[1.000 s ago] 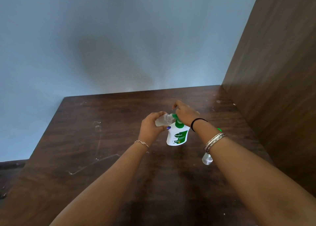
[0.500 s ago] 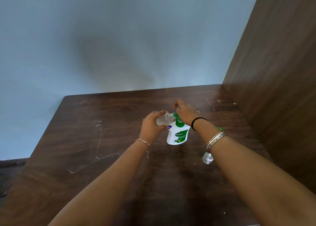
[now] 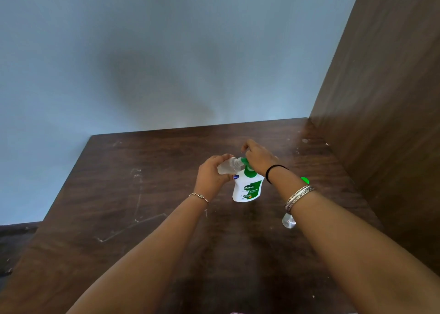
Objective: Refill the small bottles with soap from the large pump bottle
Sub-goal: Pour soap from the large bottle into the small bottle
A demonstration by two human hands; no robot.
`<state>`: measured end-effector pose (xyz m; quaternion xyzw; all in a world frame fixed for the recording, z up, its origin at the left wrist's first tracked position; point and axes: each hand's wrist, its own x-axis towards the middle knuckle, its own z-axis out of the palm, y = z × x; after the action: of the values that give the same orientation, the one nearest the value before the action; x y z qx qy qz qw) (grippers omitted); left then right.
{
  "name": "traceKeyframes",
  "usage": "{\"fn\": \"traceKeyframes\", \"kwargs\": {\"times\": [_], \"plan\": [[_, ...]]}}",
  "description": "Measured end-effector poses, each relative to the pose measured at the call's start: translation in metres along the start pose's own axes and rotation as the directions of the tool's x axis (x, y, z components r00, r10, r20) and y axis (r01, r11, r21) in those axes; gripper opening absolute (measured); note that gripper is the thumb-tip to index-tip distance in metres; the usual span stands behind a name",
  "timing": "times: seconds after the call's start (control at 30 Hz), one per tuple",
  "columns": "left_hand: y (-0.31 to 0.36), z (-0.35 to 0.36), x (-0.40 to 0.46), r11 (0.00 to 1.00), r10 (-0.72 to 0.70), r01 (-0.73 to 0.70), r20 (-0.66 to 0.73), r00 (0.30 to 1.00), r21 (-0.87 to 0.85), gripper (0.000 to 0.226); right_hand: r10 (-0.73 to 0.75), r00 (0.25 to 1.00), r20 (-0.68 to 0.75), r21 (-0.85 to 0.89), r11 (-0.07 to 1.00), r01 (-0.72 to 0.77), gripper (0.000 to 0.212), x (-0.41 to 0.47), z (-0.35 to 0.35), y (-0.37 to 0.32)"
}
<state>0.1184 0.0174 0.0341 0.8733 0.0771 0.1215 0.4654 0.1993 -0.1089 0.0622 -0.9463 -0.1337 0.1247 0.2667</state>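
Second small bottle point(image 3: 288, 222) mostly hidden behind right forearm point(image 3: 333, 230)

White pump bottle point(image 3: 247, 187) with green label, dark brown wood-grain table point(image 3: 142, 218), pale blue wall point(image 3: 166, 52).

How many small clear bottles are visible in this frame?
2. One small clear plastic bottle is tilted in the left hand at the green pump spout of the white soap bottle; another lies on the table beneath the right forearm. Others may be hidden.
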Motion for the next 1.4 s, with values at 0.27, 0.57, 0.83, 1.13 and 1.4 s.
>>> {"fn": "traceKeyframes", "kwargs": {"times": [0.27, 0.57, 0.83, 1.13, 1.4], "plan": [[-0.007, 0.005, -0.003, 0.999, -0.041, 0.041, -0.003, 0.999, -0.017, 0.051, 0.009, 1.0, 0.011, -0.03, 1.0, -0.009, 0.028, -0.003, 0.003, -0.001], [-0.006, 0.004, -0.002, 0.999, -0.04, 0.04, -0.004, 0.999, -0.004, 0.05, 0.019, 1.0, 0.004, 0.012, 1.0, -0.019, 0.028, -0.004, 0.003, -0.003], [-0.003, 0.004, -0.004, 0.998, -0.039, 0.038, -0.007, 0.999, -0.041, 0.051, 0.0, 0.999, 0.036, -0.056, 0.998, 0.002, 0.029, -0.003, -0.004, -0.005], [-0.006, 0.004, -0.005, 0.999, -0.049, 0.049, -0.004, 0.999, -0.012, 0.05, 0.027, 1.0, -0.001, -0.033, 0.999, -0.027, 0.026, -0.004, 0.005, -0.003], [0.0, 0.0, -0.002, 0.999, -0.026, 0.026, -0.004, 1.0, -0.022, 0.049, -0.002, 0.999, 0.05, -0.048, 0.999, 0.005, 0.028, -0.002, -0.004, -0.007]]}}
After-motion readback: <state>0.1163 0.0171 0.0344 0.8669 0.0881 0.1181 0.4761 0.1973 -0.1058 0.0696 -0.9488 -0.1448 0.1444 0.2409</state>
